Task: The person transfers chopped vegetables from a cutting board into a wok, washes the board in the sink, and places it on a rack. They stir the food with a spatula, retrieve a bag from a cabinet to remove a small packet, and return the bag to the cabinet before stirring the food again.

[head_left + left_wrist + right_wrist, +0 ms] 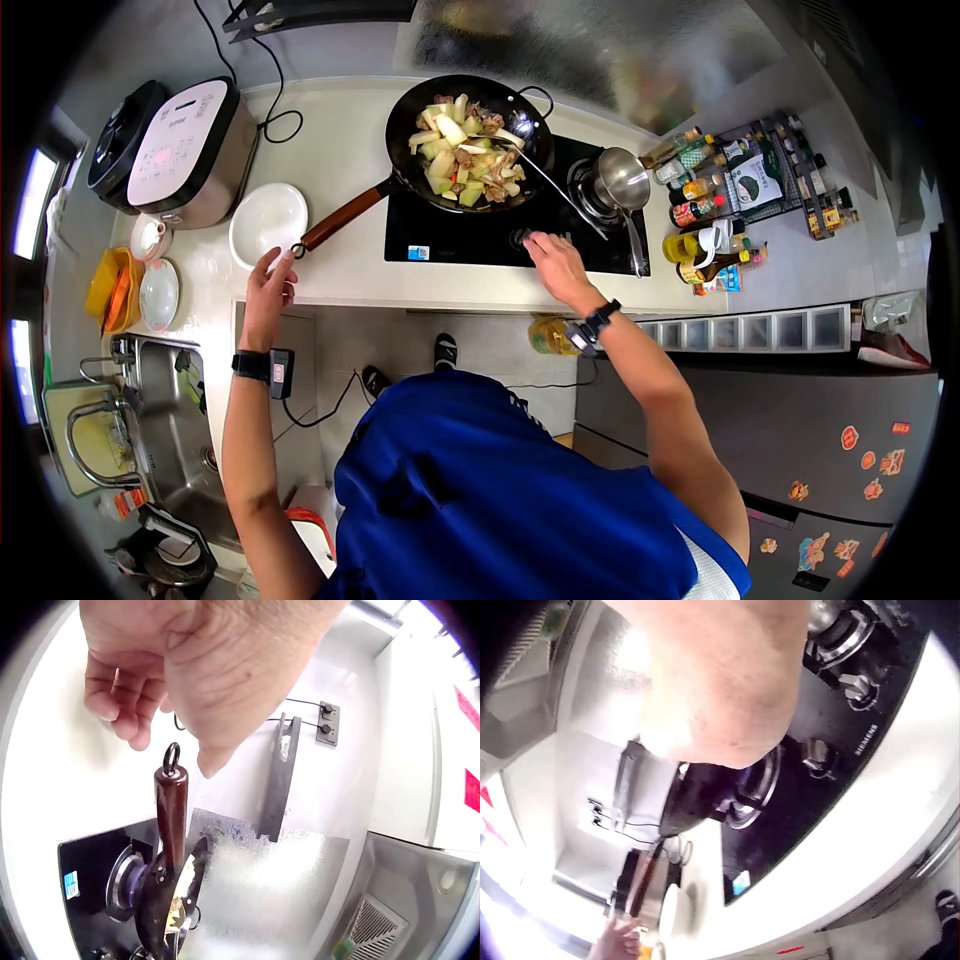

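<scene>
A black wok (400, 130) of chopped pale-green vegetables and meat (465, 150) sits over the left burner, with a metal spatula (560, 190) leaning out of it. Its wooden handle (345, 215) points toward my left hand (268, 300). In the left wrist view, the loosely bent fingers (124, 720) are beside the ring at the handle's tip, not wrapped round the handle. My right hand (558, 268) hovers at the front of the black gas hob (450, 235), fingertips close to a control knob (519, 238). In the right wrist view, its fingers are hidden behind the hand.
A white bowl (268, 222) is beside the handle, near a rice cooker (185, 150). On the right burner rests a steel ladle (622, 180). Bottles (700, 210) and a spice rack (790, 180) line the right side. The sink (175, 440) is at left.
</scene>
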Demonstrator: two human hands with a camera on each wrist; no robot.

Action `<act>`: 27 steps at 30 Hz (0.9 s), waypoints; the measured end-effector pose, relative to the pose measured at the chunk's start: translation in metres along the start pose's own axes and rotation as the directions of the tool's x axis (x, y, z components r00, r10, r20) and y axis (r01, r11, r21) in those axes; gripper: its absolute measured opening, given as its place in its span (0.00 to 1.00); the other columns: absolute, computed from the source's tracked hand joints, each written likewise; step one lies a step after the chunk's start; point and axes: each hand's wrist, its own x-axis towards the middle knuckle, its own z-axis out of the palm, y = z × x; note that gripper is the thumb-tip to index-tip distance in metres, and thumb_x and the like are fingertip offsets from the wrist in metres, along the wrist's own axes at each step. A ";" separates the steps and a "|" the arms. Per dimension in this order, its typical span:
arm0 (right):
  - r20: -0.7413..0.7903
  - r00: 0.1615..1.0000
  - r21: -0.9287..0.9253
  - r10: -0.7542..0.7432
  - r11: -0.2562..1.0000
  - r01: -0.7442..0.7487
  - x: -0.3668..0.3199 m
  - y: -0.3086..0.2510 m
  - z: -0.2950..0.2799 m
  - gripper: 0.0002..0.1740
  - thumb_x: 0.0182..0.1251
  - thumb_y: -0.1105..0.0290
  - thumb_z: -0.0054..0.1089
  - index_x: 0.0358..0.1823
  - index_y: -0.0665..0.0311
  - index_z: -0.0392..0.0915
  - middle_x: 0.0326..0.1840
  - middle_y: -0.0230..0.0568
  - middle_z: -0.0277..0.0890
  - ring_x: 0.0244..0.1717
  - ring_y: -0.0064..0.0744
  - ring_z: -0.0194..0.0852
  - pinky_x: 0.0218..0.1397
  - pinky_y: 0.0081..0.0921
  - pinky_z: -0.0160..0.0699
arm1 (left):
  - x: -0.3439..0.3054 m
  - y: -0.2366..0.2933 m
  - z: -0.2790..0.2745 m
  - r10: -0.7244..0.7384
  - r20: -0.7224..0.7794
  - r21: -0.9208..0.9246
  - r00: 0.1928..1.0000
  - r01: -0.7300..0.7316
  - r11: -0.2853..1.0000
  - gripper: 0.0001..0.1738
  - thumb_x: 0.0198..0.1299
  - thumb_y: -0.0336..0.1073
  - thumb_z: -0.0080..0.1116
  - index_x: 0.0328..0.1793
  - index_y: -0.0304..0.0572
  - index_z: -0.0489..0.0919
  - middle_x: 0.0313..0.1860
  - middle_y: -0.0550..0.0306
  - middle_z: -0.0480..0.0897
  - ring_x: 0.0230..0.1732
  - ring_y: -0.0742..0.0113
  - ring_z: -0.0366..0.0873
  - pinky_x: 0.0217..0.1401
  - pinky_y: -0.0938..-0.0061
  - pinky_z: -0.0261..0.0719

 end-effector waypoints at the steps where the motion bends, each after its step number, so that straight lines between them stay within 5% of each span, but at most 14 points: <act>1: 0.056 0.997 -0.081 0.059 0.995 -0.055 0.001 0.004 0.016 0.15 0.67 0.74 0.56 0.53 0.64 0.81 0.51 0.40 0.80 0.53 0.42 0.78 0.55 0.37 0.78 | -0.002 -0.004 -0.005 -0.003 -0.016 -0.001 1.000 0.003 1.000 0.39 0.70 0.50 0.66 0.77 0.31 0.69 0.32 0.64 0.77 0.27 0.80 0.69 0.28 0.82 0.67; 5: 0.119 0.985 -0.087 0.124 0.990 -0.114 0.009 0.041 0.067 0.14 0.68 0.70 0.57 0.52 0.63 0.82 0.56 0.40 0.82 0.55 0.42 0.79 0.56 0.38 0.78 | -0.017 -0.011 -0.028 -0.014 -0.060 -0.002 0.998 0.014 1.000 0.38 0.70 0.51 0.66 0.76 0.32 0.70 0.32 0.65 0.78 0.27 0.81 0.70 0.29 0.83 0.67; 8: 0.246 0.965 -0.034 0.092 0.996 -0.086 0.018 0.058 0.074 0.11 0.64 0.65 0.65 0.42 0.63 0.85 0.48 0.39 0.84 0.51 0.43 0.80 0.55 0.39 0.79 | -0.026 -0.014 -0.040 -0.041 -0.085 -0.008 0.996 0.041 0.999 0.34 0.71 0.48 0.65 0.75 0.34 0.71 0.32 0.67 0.78 0.27 0.81 0.70 0.30 0.84 0.67; 12: 0.296 0.939 0.020 0.175 0.982 -0.189 0.019 0.066 0.085 0.13 0.63 0.64 0.68 0.44 0.63 0.85 0.45 0.41 0.84 0.49 0.46 0.81 0.55 0.40 0.80 | -0.036 -0.025 -0.051 -0.050 -0.098 -0.024 0.994 0.048 0.999 0.30 0.72 0.44 0.63 0.74 0.35 0.73 0.32 0.68 0.79 0.27 0.82 0.70 0.30 0.84 0.67; 14: 0.313 0.907 0.008 0.281 0.955 -0.298 0.021 0.052 0.072 0.15 0.63 0.65 0.69 0.48 0.63 0.85 0.44 0.44 0.84 0.49 0.48 0.81 0.55 0.40 0.81 | -0.041 -0.032 -0.053 -0.061 -0.100 -0.034 0.993 0.058 0.998 0.30 0.72 0.43 0.63 0.74 0.35 0.73 0.32 0.68 0.79 0.27 0.82 0.70 0.30 0.85 0.68; 18: -0.063 0.924 0.094 0.377 0.924 -0.371 0.008 0.022 0.062 0.13 0.65 0.65 0.68 0.47 0.62 0.85 0.40 0.45 0.84 0.48 0.49 0.82 0.51 0.42 0.82 | -0.047 -0.045 -0.059 -0.070 -0.089 -0.053 0.994 0.065 0.996 0.28 0.72 0.43 0.63 0.72 0.35 0.75 0.32 0.69 0.80 0.27 0.82 0.71 0.30 0.85 0.68; 22: 0.026 0.917 0.466 0.398 0.807 -0.363 -0.018 -0.028 0.056 0.09 0.69 0.67 0.63 0.41 0.63 0.86 0.39 0.49 0.85 0.39 0.56 0.83 0.42 0.46 0.81 | -0.051 -0.064 -0.072 -0.094 -0.085 -0.104 0.992 0.085 0.991 0.24 0.72 0.42 0.63 0.68 0.36 0.79 0.32 0.69 0.80 0.27 0.82 0.72 0.30 0.85 0.69; 27: 0.284 0.936 0.543 0.207 0.770 -0.335 -0.042 -0.109 0.052 0.10 0.69 0.63 0.67 0.39 0.62 0.88 0.38 0.50 0.87 0.40 0.52 0.86 0.45 0.41 0.84 | -0.059 -0.088 -0.095 -0.120 -0.108 -0.135 0.987 0.105 0.985 0.22 0.72 0.42 0.63 0.67 0.36 0.80 0.32 0.68 0.82 0.26 0.81 0.73 0.29 0.84 0.72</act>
